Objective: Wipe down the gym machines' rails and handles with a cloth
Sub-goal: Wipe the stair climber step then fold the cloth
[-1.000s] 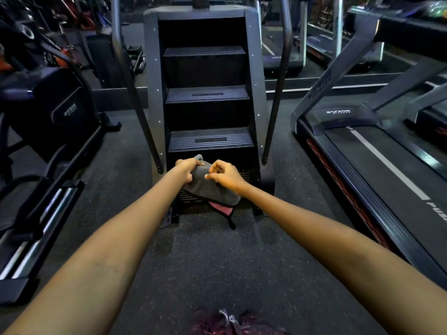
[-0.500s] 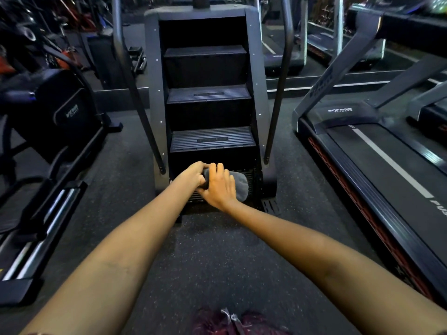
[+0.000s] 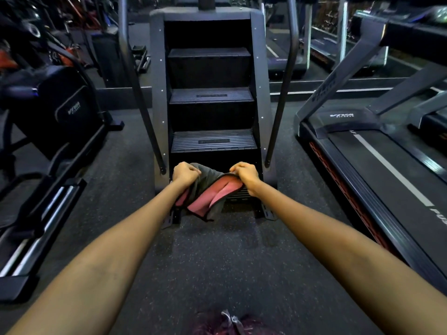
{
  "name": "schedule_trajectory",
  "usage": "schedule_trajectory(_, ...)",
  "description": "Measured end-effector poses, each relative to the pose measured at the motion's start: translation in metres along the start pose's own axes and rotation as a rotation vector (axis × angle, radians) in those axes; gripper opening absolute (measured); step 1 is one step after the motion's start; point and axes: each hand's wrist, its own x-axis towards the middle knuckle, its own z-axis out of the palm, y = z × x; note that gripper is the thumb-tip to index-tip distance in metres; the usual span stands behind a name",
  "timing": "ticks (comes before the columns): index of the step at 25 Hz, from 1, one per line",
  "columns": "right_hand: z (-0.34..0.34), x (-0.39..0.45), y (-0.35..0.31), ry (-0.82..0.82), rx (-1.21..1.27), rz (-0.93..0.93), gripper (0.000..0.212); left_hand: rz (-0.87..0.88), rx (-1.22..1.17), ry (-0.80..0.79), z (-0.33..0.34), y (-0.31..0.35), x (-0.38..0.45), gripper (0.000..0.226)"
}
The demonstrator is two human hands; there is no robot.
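cloth (image 3: 210, 189) is coming open again in the head view — half a second ago it was bunched into a grey wad under the right hand with both hands close together, and now the hands are standing apart with the fabric stretched between them. left hand (image 3: 185, 174) is curling its fingers round one upper corner, right hand (image 3: 245, 174) is pinching the other, both fists tight on the material. this is looking like a refold to bring up a fresh face, so i am judging that no wiping is happening yet. it is hanging in the air in front of the lowest step of the stair climber (image 3: 211, 97), touching no rail (image 3: 141, 110) or handle. it is showing two faces — grey outside, pink inside — with a dark edge, sagging in soft folds and drooping to a point below the hands.
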Motion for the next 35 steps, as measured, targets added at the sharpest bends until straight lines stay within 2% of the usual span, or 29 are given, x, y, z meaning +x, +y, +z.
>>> schedule_trajectory(2,-0.004,-0.001,-0.005,-0.146,0.224,0.120,0.033,0.239,0.084,-0.038,-0.004,-0.004,-0.001,0.027)
schedule_trajectory(3,-0.004,-0.004,-0.007,-0.234,0.256,0.119,0.033,0.322,0.073,-0.065,-0.004,-0.003,-0.003,0.028)
schedule_trajectory(5,-0.003,-0.007,-0.006,-0.338,0.183,0.041,0.027,0.409,-0.013,-0.134,-0.003,0.004,-0.008,0.027)
schedule_trajectory(6,-0.001,-0.008,-0.004,-0.345,0.147,-0.012,0.023,0.400,-0.098,-0.169,-0.003,0.007,-0.010,0.026)
schedule_trajectory(9,0.006,-0.005,-0.001,-0.193,0.209,-0.034,0.006,0.383,-0.244,-0.203,0.001,0.009,-0.014,0.015)
schedule_trajectory(11,0.009,-0.001,-0.002,-0.094,0.253,-0.013,0.014,0.486,-0.124,-0.187,0.005,0.005,-0.014,0.023)
schedule_trajectory(13,0.010,0.001,-0.002,-0.066,0.231,-0.014,0.015,0.550,-0.024,-0.104,0.014,0.001,-0.011,0.036)
schedule_trajectory(17,0.012,0.001,-0.004,-0.031,0.142,-0.049,0.018,0.521,-0.005,-0.014,0.027,0.005,-0.015,0.038)
schedule_trajectory(23,0.018,0.007,-0.004,0.061,-0.134,-0.163,0.033,0.475,-0.012,0.068,0.031,0.007,-0.016,0.028)
schedule_trajectory(27,0.010,0.008,-0.003,0.128,-0.348,-0.283,0.028,0.488,-0.156,0.171,0.023,0.006,-0.008,0.020)
schedule_trajectory(29,0.005,0.011,-0.004,0.163,-0.497,-0.381,0.028,0.478,-0.225,0.170,0.018,0.004,-0.001,0.017)
schedule_trajectory(30,0.004,0.013,-0.005,0.130,-0.523,-0.447,0.029,0.481,-0.242,0.141,0.016,0.004,0.002,0.016)
schedule_trajectory(32,0.002,0.013,-0.008,-0.036,-0.434,-0.523,0.027,0.491,-0.264,0.054,0.011,0.006,0.005,0.014)
schedule_trajectory(35,0.001,0.010,-0.006,-0.277,-0.446,-0.516,0.024,0.458,-0.343,-0.026,0.005,0.009,0.007,0.015)
